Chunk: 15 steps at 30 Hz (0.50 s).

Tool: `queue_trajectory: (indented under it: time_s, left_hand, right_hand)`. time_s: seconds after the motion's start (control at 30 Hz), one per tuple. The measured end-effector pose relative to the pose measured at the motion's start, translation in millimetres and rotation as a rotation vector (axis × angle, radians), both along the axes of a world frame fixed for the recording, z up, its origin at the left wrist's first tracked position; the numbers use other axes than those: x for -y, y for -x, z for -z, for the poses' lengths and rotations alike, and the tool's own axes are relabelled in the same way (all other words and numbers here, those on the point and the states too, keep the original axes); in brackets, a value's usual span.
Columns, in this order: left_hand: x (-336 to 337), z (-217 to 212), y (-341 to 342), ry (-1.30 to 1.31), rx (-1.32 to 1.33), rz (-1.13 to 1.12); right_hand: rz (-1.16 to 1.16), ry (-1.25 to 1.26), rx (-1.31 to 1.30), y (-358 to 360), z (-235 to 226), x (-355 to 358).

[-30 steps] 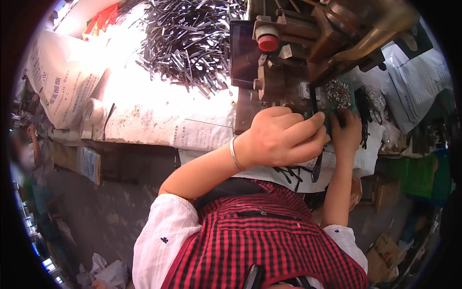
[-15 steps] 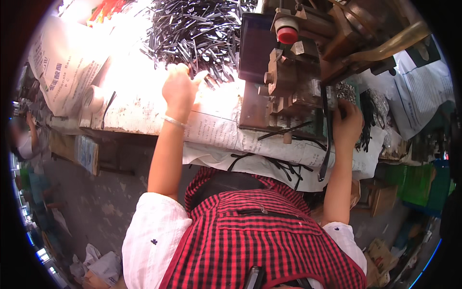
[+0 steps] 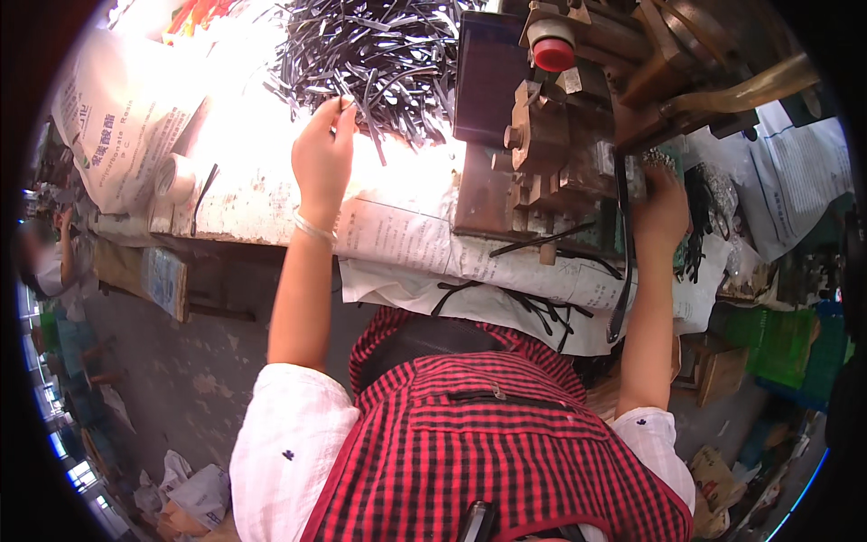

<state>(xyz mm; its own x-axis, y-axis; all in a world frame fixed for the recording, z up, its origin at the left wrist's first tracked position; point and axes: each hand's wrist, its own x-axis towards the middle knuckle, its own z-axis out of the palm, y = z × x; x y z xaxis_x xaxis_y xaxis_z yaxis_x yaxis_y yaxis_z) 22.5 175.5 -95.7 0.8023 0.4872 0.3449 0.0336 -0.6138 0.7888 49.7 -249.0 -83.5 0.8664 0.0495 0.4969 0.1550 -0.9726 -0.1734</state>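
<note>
My left hand is at the near edge of a heap of thin black eyeglass temples, its thumb and finger pinched on one temple's dark end. To the right, my right hand reaches beside the metal machine, fingers bent down at a pile of tiny metal parts. Those fingertips are blurred and partly hidden, so what they hold does not show. A long black temple stands out from the machine toward me, just left of my right wrist.
The machine has a red button and a brass-coloured lever. Several black temples lie on the white sheet at the table's front edge. A tape roll and a printed sack are at left, plastic bags at right.
My left hand has moved slightly up and left, and now pinches a temple at the heap. My right hand has shifted a little right, its fingers reaching into the small metal parts.
</note>
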Motion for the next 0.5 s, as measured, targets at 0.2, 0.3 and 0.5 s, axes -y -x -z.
queue_trajectory:
  time_s: [0.2,0.3,0.5]
  left_hand:
    - [6.0,13.7,17.9,0.168,0.114,0.060]
    - [8.8,-3.5,9.9,0.354,0.127,0.121]
    - [22.0,-15.2,42.6,0.658,0.102,0.160]
  right_hand:
    - [0.151,-0.426,-0.076,28.3,-11.1,8.9]
    - [0.092,-0.472,0.014,33.1,-13.5,10.5]
    - [0.115,-0.382,0.177,67.6,-2.0,28.3]
